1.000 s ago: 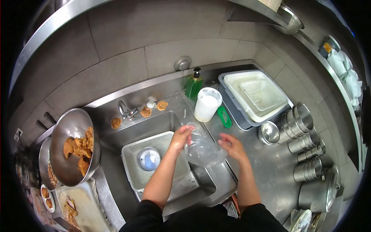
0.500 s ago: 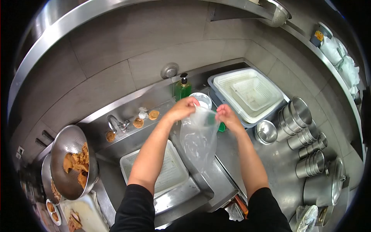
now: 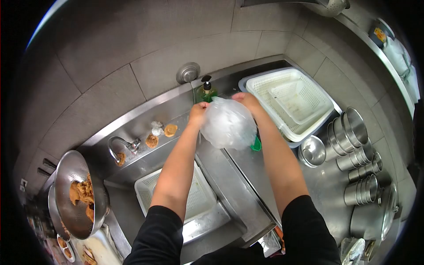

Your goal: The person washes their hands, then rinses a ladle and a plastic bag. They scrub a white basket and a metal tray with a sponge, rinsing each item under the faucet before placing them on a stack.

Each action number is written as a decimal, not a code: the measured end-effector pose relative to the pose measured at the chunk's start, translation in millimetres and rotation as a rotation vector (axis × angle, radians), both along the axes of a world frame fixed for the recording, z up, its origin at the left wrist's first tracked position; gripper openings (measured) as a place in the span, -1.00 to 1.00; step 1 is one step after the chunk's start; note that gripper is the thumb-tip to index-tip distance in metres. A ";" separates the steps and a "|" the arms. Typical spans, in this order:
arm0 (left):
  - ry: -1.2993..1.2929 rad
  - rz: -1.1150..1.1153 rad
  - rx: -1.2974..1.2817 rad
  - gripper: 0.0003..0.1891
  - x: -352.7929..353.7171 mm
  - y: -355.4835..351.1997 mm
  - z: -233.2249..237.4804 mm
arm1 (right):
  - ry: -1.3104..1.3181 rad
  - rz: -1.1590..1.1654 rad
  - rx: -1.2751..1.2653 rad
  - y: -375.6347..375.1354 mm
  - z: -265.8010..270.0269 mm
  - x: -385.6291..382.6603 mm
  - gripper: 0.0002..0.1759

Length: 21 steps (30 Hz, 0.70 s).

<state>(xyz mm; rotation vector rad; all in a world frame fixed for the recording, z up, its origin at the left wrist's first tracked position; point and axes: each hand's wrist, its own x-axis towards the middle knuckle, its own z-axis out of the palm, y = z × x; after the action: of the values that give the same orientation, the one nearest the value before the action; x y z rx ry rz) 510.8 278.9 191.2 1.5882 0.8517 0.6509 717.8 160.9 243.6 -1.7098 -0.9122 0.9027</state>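
Note:
A clear plastic bag (image 3: 229, 124) hangs between my hands, puffed out and slightly blurred. My left hand (image 3: 198, 113) is closed on its left edge. My right hand (image 3: 248, 101) grips the upper right edge, its fingers partly hidden behind the plastic. Just behind the bag stands a green soap pump bottle (image 3: 206, 91). A small green object (image 3: 256, 144) shows below the bag's right side, on the steel counter.
White baskets (image 3: 288, 104) sit nested in a grey tub at back right. Steel pots (image 3: 353, 128) and a bowl (image 3: 312, 151) line the right. A sink holds a white basket (image 3: 201, 196), near a tap (image 3: 116, 143). A colander (image 3: 78, 216) with brown food stands left.
The bag has swung up and filled out, where before it hung long and limp. Both hands have moved up and away from me. The view has shifted slightly.

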 end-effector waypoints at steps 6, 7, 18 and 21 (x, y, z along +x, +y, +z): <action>0.410 0.155 0.590 -0.63 6.3 11.6 -158.3 | 0.005 -0.231 0.507 -74.9 20.1 -63.9 -0.54; 0.573 0.157 0.731 -0.55 7.7 11.9 -171.2 | -0.042 -0.261 0.544 -84.1 10.4 -80.4 -0.49; 0.389 0.095 0.203 -0.60 -64.3 -63.8 -82.1 | -0.326 -0.319 0.132 -122.3 -116.9 -107.8 -0.19; 0.141 0.235 0.316 -0.60 -77.3 -95.7 -66.9 | -0.611 -0.522 0.404 -142.8 -48.6 -153.6 -0.33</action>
<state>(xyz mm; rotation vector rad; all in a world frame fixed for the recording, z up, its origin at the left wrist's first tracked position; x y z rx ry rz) 433.5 183.2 124.3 1.8489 1.0923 0.8824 564.2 18.0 195.0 -1.7521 -0.8854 -0.1610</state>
